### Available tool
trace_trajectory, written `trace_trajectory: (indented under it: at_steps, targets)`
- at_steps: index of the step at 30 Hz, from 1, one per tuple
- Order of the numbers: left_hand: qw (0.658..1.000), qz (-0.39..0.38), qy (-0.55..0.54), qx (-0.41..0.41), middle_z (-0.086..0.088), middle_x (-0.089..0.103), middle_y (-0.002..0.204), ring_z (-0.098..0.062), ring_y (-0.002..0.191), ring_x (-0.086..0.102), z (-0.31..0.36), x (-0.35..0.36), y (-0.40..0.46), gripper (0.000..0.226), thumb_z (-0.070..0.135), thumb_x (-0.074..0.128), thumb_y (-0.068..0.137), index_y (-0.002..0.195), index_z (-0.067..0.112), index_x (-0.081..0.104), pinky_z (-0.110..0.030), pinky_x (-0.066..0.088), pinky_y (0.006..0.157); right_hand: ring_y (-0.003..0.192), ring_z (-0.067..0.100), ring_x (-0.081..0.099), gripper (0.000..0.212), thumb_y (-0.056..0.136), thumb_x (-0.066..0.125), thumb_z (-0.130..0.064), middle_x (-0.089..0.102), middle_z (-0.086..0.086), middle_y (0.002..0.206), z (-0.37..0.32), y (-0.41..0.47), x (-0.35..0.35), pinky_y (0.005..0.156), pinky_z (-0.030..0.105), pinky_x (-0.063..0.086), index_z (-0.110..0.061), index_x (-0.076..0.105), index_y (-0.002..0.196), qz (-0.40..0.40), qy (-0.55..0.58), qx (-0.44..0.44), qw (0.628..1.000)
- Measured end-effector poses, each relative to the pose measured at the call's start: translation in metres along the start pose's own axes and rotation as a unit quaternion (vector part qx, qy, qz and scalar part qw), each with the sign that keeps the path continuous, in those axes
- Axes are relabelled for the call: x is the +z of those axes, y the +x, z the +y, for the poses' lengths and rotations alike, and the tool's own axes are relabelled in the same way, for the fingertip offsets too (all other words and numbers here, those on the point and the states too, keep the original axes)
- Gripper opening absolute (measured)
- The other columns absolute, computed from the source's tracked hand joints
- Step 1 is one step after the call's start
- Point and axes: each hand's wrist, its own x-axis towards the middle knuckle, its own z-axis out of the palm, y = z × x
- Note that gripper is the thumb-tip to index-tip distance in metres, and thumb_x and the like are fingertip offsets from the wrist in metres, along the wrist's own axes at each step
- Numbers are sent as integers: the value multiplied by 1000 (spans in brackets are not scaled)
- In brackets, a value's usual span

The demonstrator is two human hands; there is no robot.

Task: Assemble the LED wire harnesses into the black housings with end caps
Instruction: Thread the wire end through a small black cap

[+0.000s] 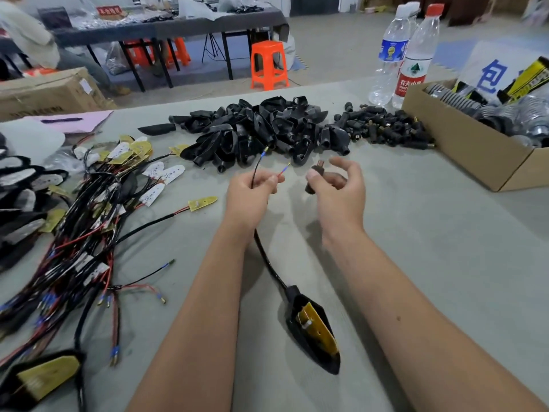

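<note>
At the moment of inspection the left hand (252, 188) was closed around a thin black sheathed cable (269, 263), pinching its two loose leads: a black wire ending in a blue-sleeved brass terminal (265, 150) and a red wire with a like terminal (285, 168), both pointing up and away from the person. The cable ran back from the hand across the grey table surface (416, 233) to a black pointed plastic housing (312, 328) lying between the forearms, with a yellow LED circuit board (319, 328) seated inside it.

The right hand (338, 188) gripped a small black cylindrical end cap (315, 179) between thumb and forefinger, its brass-coloured end toward the red lead's terminal, near it but not touching. The remaining fingers were loosely curled and apart from the cap.

Beyond the hands lay a heap of empty black plastic housings (255, 132), and just to its right a smaller heap of black end caps with brass inserts (386, 129). To the left was a tangle of black and red wire harnesses with yellow and white boards (98, 209). A brown cardboard box (475, 156) holding silver-and-black parts stood at the right edge, with two clear plastic water bottles (404, 55) behind it. An orange plastic stool (269, 65) stood on the floor past the table.
</note>
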Motion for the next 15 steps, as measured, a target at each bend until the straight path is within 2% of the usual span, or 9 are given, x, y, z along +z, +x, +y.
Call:
trace_trajectory:
  at_steps: [2,4,7,10,15]
  targets:
    - [1000,-1,8,17,18,62,62,3,49,46,-1,-2,-6,18,7,60,98,94,12,76,-13,35,53,68,12,58,29,95,70,-4,66,2,82,0,13,-7,50,19,39,-14,62,120,-38,48,18,998]
    - [999,-13,34,35,11,63,67,-1,59,52,-1,-1,-9,20,6,62,95,92,18,78,-16,43,62,68,15,58,20,97,64,0,72,8,87,3,20,-11,47,20,38,-7,64,116,-76,102,28,992]
    - [995,-29,69,65,4,64,73,-6,72,57,-4,0,-8,16,8,67,92,89,17,80,-23,48,76,65,13,60,12,99,62,-1,75,12,87,8,27,-14,48,20,42,-7,64,109,-91,148,38,984]
    - [994,-13,60,92,7,69,76,-7,77,58,-5,0,-9,7,13,75,89,84,14,78,-22,48,77,64,14,61,11,99,63,-2,76,15,87,13,28,-13,53,22,47,-9,61,107,-93,146,36,984]
    - [995,-7,39,89,8,67,77,-4,76,57,-5,-1,-10,9,15,77,88,80,16,76,-15,47,73,63,15,59,12,100,62,-3,77,13,87,16,29,-12,57,23,50,-9,60,109,-97,125,21,987]
